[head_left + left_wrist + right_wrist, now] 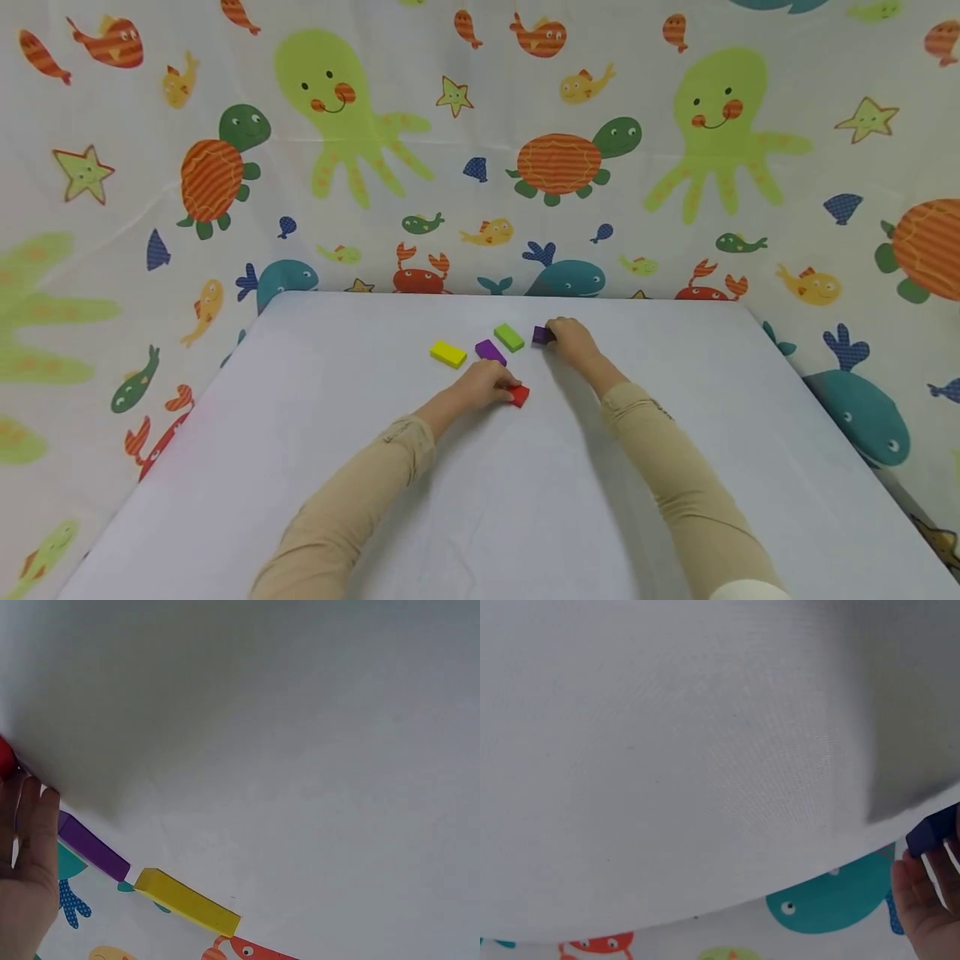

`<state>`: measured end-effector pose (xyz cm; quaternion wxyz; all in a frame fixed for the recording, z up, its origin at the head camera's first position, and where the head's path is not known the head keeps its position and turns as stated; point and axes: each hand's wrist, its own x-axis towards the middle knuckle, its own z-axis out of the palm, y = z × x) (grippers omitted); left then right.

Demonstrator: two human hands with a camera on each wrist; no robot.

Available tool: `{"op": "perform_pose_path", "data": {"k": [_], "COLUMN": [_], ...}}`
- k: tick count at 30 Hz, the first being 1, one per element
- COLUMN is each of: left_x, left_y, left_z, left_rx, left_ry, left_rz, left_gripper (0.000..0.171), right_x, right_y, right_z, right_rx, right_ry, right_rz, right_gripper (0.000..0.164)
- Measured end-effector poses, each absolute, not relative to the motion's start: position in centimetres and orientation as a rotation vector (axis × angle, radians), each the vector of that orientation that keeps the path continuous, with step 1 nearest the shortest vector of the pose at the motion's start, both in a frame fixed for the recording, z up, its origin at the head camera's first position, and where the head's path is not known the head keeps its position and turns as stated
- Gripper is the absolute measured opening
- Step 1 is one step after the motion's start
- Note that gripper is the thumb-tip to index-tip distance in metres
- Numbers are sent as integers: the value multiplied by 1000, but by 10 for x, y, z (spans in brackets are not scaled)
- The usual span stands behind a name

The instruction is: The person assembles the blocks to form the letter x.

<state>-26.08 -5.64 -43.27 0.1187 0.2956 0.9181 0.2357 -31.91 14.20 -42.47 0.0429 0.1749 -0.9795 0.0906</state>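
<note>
My left hand [483,385] pinches a red block [519,395] low over the white table. Only a sliver of that red block [6,759] shows at the edge of the left wrist view. Farther back, my right hand [573,340] grips a dark purple block [543,335], which also appears as a dark block [930,831] at the right edge of the right wrist view. Between the hands lie a purple block [491,352] and a lime green block [509,337]. A yellow block [447,354] rests left of the purple one.
The white table [337,400] spreads out around the blocks. Its far edge meets a hanging cloth [420,167] printed with sea animals, which continues down both sides.
</note>
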Motion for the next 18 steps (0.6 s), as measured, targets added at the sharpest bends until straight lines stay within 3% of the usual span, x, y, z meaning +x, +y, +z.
{"op": "perform_pose_path", "data": {"k": [18], "left_x": [-265], "left_y": [-46], "left_z": [-429], "left_rx": [735], "left_ry": [2684], "left_rz": [700], "left_gripper": [32], "right_x": [-311], "right_y": [156], "right_z": [-410], "right_rx": [587], "right_ry": [-2948], "right_rz": [389], "right_gripper": [29]}}
